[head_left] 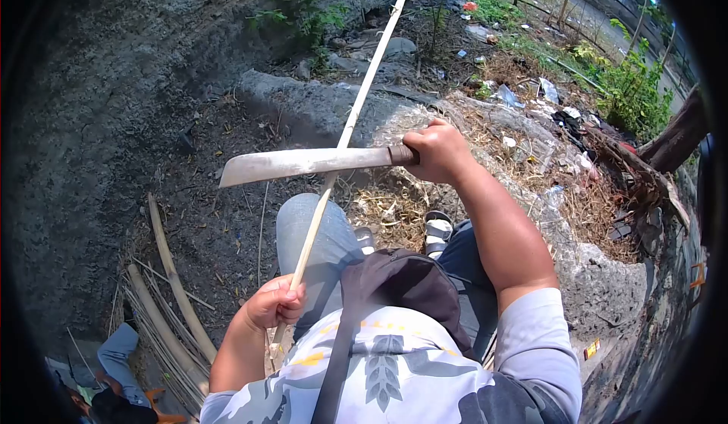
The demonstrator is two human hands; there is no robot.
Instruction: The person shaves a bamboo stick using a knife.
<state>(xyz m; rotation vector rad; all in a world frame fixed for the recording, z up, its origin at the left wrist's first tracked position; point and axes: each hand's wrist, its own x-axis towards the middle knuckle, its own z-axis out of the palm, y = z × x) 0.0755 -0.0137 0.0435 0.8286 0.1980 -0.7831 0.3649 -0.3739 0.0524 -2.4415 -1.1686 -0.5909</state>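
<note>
My right hand point(440, 151) is wrapped round the dark handle of a machete point(311, 164), whose broad steel blade points left across the view. Under the blade runs a long, pale split strip point(365, 87), like bamboo, slanting from my lap up toward the top. Its upper end looks frayed, with small splinters along the edge. My left hand point(277, 303) grips this strip near its lower end, close to my thigh. The blade crosses the strip about midway, overlapping it in this view.
Bamboo poles point(176, 280) and thin strips lie on the ground at my left. Another person's leg point(121, 359) shows at the lower left. A rough wall point(98, 83) rises on the left. Shavings point(390, 204) lie by my feet, with litter point(546, 113) and a tree trunk point(675, 132) to the right.
</note>
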